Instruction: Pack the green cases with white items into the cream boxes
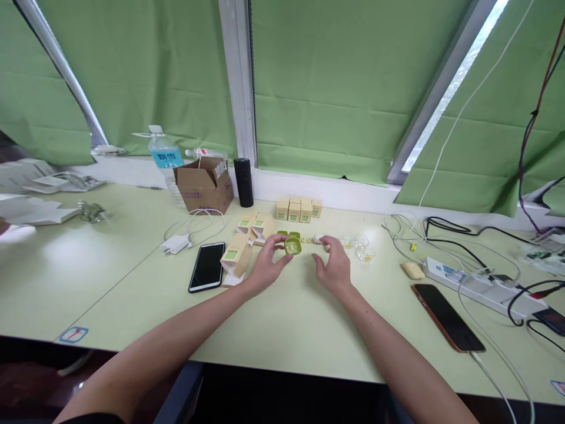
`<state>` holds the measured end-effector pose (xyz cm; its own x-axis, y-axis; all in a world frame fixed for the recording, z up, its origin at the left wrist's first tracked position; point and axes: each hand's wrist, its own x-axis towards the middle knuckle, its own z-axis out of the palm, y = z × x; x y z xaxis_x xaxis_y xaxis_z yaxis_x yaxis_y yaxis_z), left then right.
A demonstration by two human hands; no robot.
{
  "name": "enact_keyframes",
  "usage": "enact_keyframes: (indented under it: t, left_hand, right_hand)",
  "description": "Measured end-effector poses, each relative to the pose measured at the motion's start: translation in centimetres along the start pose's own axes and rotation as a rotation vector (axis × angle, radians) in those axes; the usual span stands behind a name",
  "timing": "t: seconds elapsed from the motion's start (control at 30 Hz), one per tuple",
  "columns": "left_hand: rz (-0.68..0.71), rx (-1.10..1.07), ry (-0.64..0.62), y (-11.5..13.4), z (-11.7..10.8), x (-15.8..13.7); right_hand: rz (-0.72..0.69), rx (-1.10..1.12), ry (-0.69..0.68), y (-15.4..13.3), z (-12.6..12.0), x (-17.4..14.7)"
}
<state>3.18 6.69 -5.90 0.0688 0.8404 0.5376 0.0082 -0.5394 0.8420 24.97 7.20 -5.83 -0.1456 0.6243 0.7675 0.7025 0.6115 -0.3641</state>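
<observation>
My left hand [268,263] is closed on a small green square container [293,246], gripping it by its left side with thumb and fingers. More green pieces [289,234] lie just behind it on the table. My right hand [334,266] is open, thumb apart from the fingers. Its fingertips are at a small white object [317,238], whose kind I cannot make out. Between the two hands sit tiny yellow pieces [305,240]. Several clear plastic pieces with yellow spots [364,252] lie right of my right hand.
Opened small cartons [237,254] stand left of my left hand, beside a phone [207,267]. More small cartons [293,211] line the back. A brown box [204,185], a black flask [243,182] and a bottle [165,156] stand behind. At right are a phone [448,318] and a power strip [477,288].
</observation>
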Motion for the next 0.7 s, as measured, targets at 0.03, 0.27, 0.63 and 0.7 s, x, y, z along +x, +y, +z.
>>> enact_keyframes:
  t: [0.03, 0.27, 0.63, 0.7]
  left_hand:
    - [-0.032, -0.060, 0.010, -0.1, -0.1, 0.1]
    - [-0.196, -0.298, 0.020, 0.4, -0.4, 0.1]
    - [-0.149, -0.192, -0.051, -0.3, -0.3, 0.0]
    - [-0.134, -0.179, -0.072, -0.2, -0.3, -0.1]
  right_hand:
    - [0.095, -0.069, 0.006, 0.7, -0.2, 0.2]
    - [0.240, -0.410, -0.153, 5.4, -0.8, 0.8]
    - [0.090, -0.363, -0.126, 6.9, 0.5, 0.3]
    - [0.113, -0.316, -0.116, 6.4, 0.3, 0.5]
